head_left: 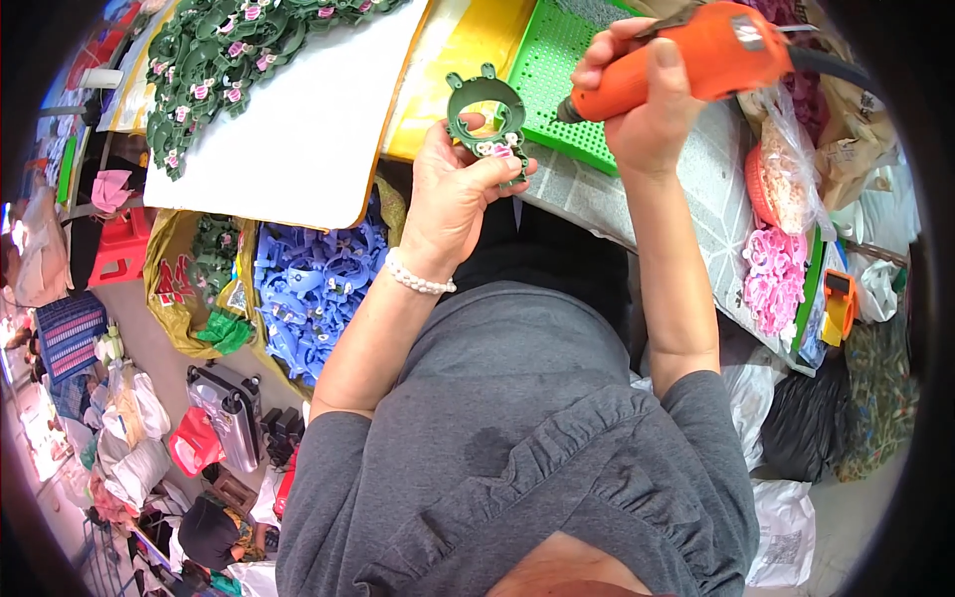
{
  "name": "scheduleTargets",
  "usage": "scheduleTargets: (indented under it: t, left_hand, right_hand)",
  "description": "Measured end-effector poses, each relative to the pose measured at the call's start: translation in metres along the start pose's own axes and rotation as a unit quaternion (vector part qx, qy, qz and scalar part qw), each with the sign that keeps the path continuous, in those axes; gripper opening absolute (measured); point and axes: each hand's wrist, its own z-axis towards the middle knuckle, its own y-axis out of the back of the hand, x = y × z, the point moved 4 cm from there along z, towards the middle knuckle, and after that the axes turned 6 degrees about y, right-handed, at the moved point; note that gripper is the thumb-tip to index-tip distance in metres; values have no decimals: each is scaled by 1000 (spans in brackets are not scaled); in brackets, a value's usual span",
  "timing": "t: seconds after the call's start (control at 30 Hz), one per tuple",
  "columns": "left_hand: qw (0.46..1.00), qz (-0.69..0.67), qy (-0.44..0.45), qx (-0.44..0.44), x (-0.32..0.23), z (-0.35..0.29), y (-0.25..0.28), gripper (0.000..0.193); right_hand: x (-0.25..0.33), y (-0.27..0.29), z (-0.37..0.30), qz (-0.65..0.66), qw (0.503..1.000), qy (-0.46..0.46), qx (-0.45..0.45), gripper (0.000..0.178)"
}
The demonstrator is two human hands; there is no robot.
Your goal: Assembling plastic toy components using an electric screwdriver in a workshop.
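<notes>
Our grey shirt (pixel 517 438) fills the foreground; above it our left hand (pixel 453 194) has its grip closed on 1 green ring-shaped plastic piece (pixel 485 114), while our right hand (pixel 642 99) clasps an orange power screwdriver (pixel 696 55) over the green tray (pixel 562 70) on the tabletop (pixel 696 189).

A work table (pixel 696 189) with a grey patterned top is seen along the upper right, its edge curving down toward the right. On it a green perforated tray (pixel 557 80) is laid, with a yellow sheet (pixel 458 70) just to its left. A white board (pixel 298 139) is set further left, and a heap of dark green plastic rings with pink centres (pixel 214 60) is piled on its upper part. Near the table's right edge a pile of pink plastic pieces (pixel 776 279) is placed, beside a red basket (pixel 761 189) and a clear bag (pixel 796 169). On the floor (pixel 149 348) below, a sack of blue plastic parts (pixel 313 289) is stood.
</notes>
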Motion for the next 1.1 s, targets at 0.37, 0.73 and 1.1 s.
scheduleTargets:
  t: [0.37, 0.73, 1.1]
  left_hand:
    - [1000, 10, -22, 20, -2, -3, -17, 46]
    - [999, 42, -10, 6, -1, -4, -18, 45]
    - [1000, 16, 1, 27, 2, -2, -17, 45]
  right_hand:
    - [60, -45, -11, 122, 978, 38, 165, 71]
    - [46, -51, -17, 123, 977, 37, 169, 70]
    - [35, -47, -20, 122, 982, 21, 143, 66]
